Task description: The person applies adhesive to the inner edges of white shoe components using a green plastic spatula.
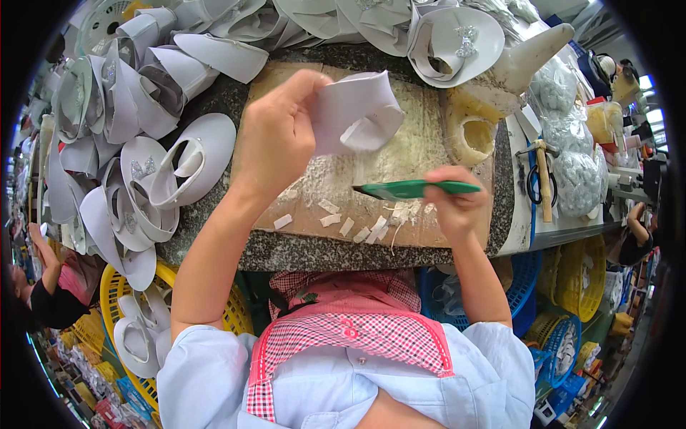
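Observation:
My left hand [277, 132] is closed on the edge of a white shoe upper [346, 107], a curled band raised above the worktop. Below and to the right, my right hand [457, 204] grips a green-handled brush [407, 189]. The brush's dark tip points left, below the upper and apart from it. Under both hands lies a worn, glue-smeared cardboard sheet [264, 204]. Several small white strips [330, 219] are scattered along its near part. Right of the upper, a yellowish, crusted pot [477, 136] with a round opening stands on the sheet.
White shoe uppers [193, 161], some with sparkling ornaments, crowd the left and far sides of the speckled worktop [214, 242]. Clear bags [575, 182] and a wooden-handled tool [546, 186] lie at right. A yellow basket [114, 300] sits below left. Other people work at both sides.

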Motion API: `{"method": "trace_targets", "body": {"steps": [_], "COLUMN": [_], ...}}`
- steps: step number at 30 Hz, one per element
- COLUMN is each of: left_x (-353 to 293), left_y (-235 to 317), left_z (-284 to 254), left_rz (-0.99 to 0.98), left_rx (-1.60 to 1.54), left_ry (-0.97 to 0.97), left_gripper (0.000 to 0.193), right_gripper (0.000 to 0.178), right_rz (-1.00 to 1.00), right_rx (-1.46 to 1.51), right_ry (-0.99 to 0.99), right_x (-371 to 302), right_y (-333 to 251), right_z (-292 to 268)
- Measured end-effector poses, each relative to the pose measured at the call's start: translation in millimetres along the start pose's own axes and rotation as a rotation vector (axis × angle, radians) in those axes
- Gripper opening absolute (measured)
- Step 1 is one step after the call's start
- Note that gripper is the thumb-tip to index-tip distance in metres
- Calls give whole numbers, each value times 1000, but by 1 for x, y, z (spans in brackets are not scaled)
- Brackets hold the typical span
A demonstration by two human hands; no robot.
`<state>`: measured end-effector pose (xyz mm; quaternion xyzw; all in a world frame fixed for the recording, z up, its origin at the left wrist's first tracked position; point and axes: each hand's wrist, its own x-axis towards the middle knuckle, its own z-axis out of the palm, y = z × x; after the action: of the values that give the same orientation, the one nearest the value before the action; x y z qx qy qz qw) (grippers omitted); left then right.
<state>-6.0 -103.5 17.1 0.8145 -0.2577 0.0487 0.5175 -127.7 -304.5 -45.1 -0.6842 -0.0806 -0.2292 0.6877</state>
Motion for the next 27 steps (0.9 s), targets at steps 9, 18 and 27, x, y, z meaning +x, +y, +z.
{"method": "trace_targets", "body": {"steps": [9, 18, 27], "left_x": [12, -2, -46], "left_y": [25, 19, 8], "left_z": [-7, -17, 33], "left_rz": [678, 924, 1037], "left_rx": [359, 584, 834], "left_ry": [424, -53, -493], "left_gripper": [25, 14, 10], "right_gripper": [16, 17, 13], "right_rz": [-49, 39, -144], "right_rx": [190, 552, -473], "right_ry": [440, 301, 77], "right_x": [-9, -17, 34], "right_y": [-12, 7, -4], "right_z": [-47, -48, 26]}}
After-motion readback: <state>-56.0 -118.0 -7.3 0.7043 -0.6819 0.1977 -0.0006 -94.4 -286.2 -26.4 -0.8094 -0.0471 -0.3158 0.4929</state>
